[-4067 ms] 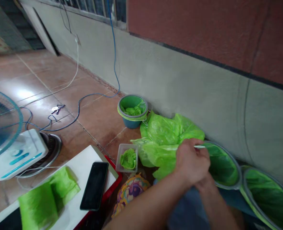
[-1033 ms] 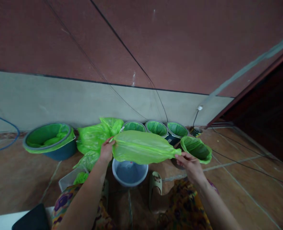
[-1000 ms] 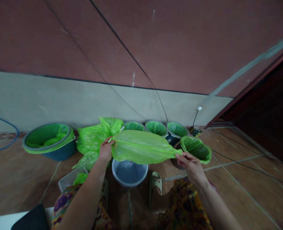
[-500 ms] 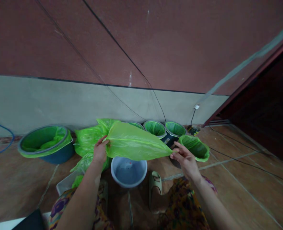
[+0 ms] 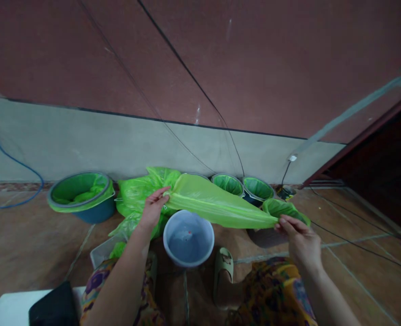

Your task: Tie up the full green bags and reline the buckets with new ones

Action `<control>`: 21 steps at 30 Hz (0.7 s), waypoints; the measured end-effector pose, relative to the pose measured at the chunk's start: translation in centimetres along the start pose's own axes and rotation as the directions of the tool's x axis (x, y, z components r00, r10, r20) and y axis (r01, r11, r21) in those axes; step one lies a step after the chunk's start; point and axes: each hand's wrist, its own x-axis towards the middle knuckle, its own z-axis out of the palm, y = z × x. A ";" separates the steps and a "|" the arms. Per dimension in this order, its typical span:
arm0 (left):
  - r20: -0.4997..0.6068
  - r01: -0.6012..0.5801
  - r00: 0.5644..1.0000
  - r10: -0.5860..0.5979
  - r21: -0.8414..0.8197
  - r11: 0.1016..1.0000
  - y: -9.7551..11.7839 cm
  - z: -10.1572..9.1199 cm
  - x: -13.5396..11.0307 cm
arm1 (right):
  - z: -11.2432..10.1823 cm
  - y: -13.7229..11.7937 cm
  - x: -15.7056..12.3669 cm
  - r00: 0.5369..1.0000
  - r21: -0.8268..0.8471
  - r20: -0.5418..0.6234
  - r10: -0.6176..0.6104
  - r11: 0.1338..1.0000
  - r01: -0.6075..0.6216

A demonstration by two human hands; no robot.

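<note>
A green plastic bag (image 5: pixel 217 203) is stretched sideways between my two hands, above a light blue-grey basin (image 5: pixel 188 244) on the floor. My left hand (image 5: pixel 154 208) pinches its left end, and my right hand (image 5: pixel 300 237) grips the narrow gathered tip on the right. Behind my left hand lies a heap of green plastic bags (image 5: pixel 135 194) against the wall. Near my right hand stands a bin lined with a green bag (image 5: pixel 271 206), partly covered by the hand and the stretched bag.
Several bag-lined bins, including one bucket (image 5: pixel 227 184), line the wall. A large lined blue tub (image 5: pixel 96 213) stands left, near a blue hose (image 5: pixel 20 163). A white container (image 5: pixel 100 253) sits by my left leg. Black cables (image 5: pixel 356 244) cross the floor at right.
My right hand has moved right and down, drawing the bag out longer and narrower. The left hand still pinches its end. The view has shifted slightly.
</note>
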 end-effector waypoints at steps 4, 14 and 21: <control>0.165 -0.006 0.986 -0.005 0.062 0.998 0.9 1.1 -1.1 | -1.2 -0.5 1.5 0.994 0.034 -0.104 -0.028 0.999 0.032; 0.112 0.033 0.993 -0.021 -0.106 0.994 0.1 3.1 -1.9 | -1.9 0.6 1.9 0.989 0.004 -0.144 -0.029 1.000 0.029; 0.198 0.013 0.980 -0.018 0.025 1.000 0.8 2.1 -1.5 | -2.5 0.8 1.9 0.998 -0.142 -0.038 -0.048 0.989 0.042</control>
